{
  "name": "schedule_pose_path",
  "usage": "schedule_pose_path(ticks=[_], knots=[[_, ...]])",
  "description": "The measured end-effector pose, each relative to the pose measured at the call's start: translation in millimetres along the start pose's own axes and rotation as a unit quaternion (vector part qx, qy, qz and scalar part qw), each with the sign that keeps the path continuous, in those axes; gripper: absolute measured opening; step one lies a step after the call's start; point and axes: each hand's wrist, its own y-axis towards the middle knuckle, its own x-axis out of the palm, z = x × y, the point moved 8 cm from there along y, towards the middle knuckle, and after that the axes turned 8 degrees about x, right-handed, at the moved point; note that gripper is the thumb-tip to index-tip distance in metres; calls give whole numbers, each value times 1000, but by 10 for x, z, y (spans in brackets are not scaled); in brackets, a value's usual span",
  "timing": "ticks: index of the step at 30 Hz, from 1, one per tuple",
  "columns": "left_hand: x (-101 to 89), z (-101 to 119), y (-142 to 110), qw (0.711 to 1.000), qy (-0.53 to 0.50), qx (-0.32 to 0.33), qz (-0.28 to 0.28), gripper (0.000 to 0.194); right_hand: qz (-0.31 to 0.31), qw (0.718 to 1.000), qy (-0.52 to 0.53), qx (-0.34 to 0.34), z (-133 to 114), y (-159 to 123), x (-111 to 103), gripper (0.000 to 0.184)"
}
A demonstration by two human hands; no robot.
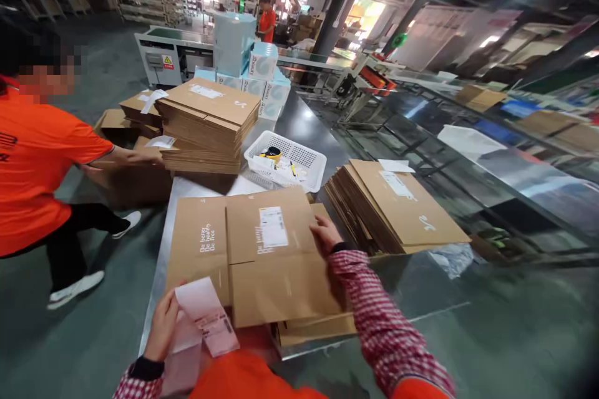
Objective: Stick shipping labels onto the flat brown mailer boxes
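A strip of white shipping labels [201,307] hangs from my left hand [163,322], its fingers closed on the upper edge. My right hand [326,234] rests at the right edge of a flattened cardboard box [285,290], fingers bent against it; whether they pinch it is hard to make out. That box has a white label [273,227] stuck on it and lies over another flat box [196,237] printed with white words. More flat cardboard shows beneath, near the table's front edge.
Right of my hand stands a stack of flat boxes [397,206]; another stack [210,112] is at the far left. A white basket [285,159] holds tape and small items. Blue-white cartons [262,75] stand behind. At left, a person in orange [42,162] bends toward a box.
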Motion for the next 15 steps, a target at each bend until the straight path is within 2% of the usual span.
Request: schedule_pose_path(ticks=[2, 3, 4, 5, 6, 7, 8, 10, 11, 12, 13, 15], knots=[[-9, 84, 17, 1000, -7, 1, -10, 47, 25, 999, -34, 21, -37, 73, -445, 48], [-24, 123, 29, 1000, -9, 4, -10, 46, 42, 997, -53, 27, -57, 73, -543, 51], [-39, 161, 41, 1000, -11, 8, -8, 47, 55, 996, -69, 22, -82, 31, -526, 54], [-48, 202, 53, 1000, -15, 12, -10, 47, 46, 995, -82, 8, -102, -58, -368, 57], [-54, 249, 64, 1000, -19, 17, -13, 48, 14, 996, -90, -9, -97, -197, -79, 61], [-62, 303, 74, 999, -22, 23, -17, 48, -51, 993, -95, -46, -95, -396, 335, 64], [-74, 362, 85, 999, -24, 30, -21, 47, -183, 977, -85, -71, -43, -671, 887, 68], [-135, 479, 110, 999, -14, 43, -24, 47, -428, 898, -50, -84, 128, -1364, 1902, 78], [-192, 526, 124, 999, -3, 46, -18, 47, -500, 862, -38, -71, 229, -1662, 2270, 71], [-263, 563, 138, 999, 11, 49, -8, 48, -536, 843, -26, -38, 333, -1873, 2538, 58], [-347, 587, 146, 998, 28, 48, 9, 50, -552, 834, -12, -5, 410, -2015, 2719, 52], [-547, 611, 133, 994, 65, 46, 70, 54, -538, 841, 30, 54, 473, -2112, 2854, 49]])
